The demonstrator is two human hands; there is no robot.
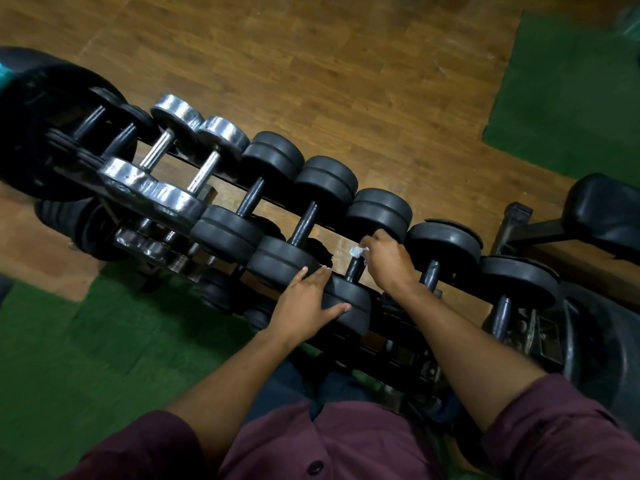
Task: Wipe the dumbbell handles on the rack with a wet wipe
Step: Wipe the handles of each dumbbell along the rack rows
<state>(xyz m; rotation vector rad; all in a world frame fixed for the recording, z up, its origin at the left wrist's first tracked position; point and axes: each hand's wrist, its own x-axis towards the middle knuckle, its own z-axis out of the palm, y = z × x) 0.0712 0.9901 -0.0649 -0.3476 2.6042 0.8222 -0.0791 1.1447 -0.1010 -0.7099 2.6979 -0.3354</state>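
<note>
A long black rack (346, 230) runs from upper left to lower right, loaded with chrome and black dumbbells. My right hand (389, 259) is closed around a crumpled white wet wipe (357, 251) pressed against the dark handle (355, 268) of one black dumbbell. My left hand (306, 304) lies flat, fingers apart, on that dumbbell's near weight head (349, 306). The handle's upper part is hidden under my right hand. Bare dark handles (304, 223) of neighbouring dumbbells lie to the left and right.
Two chrome dumbbells (173, 147) sit further left on the rack. Lower tiers hold more weights (214, 292). A black padded bench (602, 216) stands at the right. Green mat (86, 358) covers the floor near me, and wooden floor (346, 81) lies beyond the rack.
</note>
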